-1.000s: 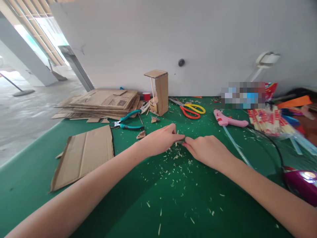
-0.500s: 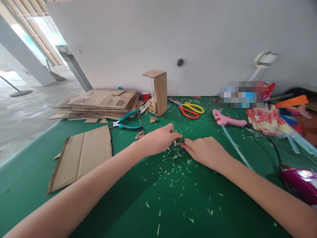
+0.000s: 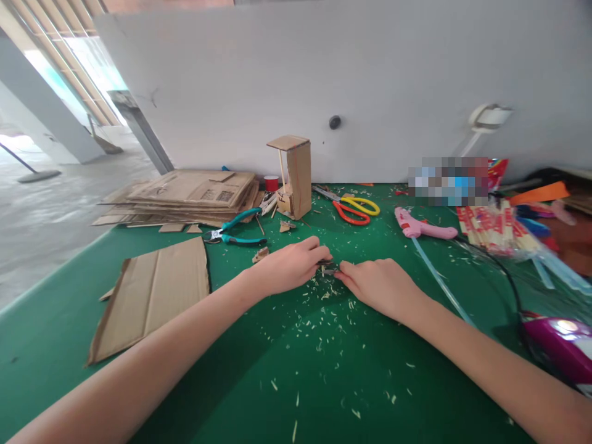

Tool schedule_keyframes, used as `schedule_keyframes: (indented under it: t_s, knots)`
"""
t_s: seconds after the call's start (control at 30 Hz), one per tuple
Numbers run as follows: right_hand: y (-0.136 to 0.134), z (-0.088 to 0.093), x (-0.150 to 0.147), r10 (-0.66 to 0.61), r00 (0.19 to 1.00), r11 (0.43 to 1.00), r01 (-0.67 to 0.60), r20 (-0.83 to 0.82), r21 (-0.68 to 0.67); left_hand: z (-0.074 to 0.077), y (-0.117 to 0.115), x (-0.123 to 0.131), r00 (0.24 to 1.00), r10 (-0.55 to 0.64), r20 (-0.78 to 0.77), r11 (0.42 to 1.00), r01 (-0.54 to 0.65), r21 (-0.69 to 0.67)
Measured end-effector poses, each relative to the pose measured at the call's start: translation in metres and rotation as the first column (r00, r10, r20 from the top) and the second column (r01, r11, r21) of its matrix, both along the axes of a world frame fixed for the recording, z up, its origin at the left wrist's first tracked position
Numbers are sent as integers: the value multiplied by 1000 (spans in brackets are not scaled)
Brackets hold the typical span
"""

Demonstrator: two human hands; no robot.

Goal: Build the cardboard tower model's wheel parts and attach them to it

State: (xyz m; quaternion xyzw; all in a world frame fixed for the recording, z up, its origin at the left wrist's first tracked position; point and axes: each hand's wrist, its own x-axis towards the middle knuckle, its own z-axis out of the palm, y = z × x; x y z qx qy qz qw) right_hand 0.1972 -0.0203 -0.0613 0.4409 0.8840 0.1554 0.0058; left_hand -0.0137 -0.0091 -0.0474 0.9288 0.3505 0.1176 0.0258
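My left hand (image 3: 296,265) is closed in a pinch above the green table, its fingertips on a thin wooden stick that is mostly hidden now. Facing it, my right hand (image 3: 382,283) pinches a small metal blade (image 3: 330,269), whose tip points toward the left fingers. The two hands almost meet. Pale wood shavings (image 3: 326,295) lie scattered beneath them and toward the near edge. Beside my left wrist is a torn cardboard scrap (image 3: 260,254).
Behind the hands stand a small cardboard structure (image 3: 300,179), teal-handled pliers (image 3: 238,229) and red-and-yellow scissors (image 3: 354,209). Cardboard lies at left, in a stack (image 3: 185,194) and as a loose sheet (image 3: 152,293). At right are a pink glue gun (image 3: 423,228) and a purple device (image 3: 557,345).
My left hand has dipped slightly and turned, so the stick that stood up between its fingers hardly shows. The blade stays between the hands. The camera view has shifted a little.
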Motion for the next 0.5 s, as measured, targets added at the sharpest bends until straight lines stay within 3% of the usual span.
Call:
schedule_keyframes:
  t_s: [0.13,0.33,0.5]
  knots:
    - [2,2,2,78,997,996,-79,-21,-50,-1,0,0,1000,2,10,1000,-2,-10]
    - [1,-4,2,-33,999,999,33,-24,21,-1,1,0,1000,-14,9,999,14,-29]
    - [1,-6,-2,-29,1000,998,29,-10,56,-1,3,1,1000,-12,20,999,13,-50]
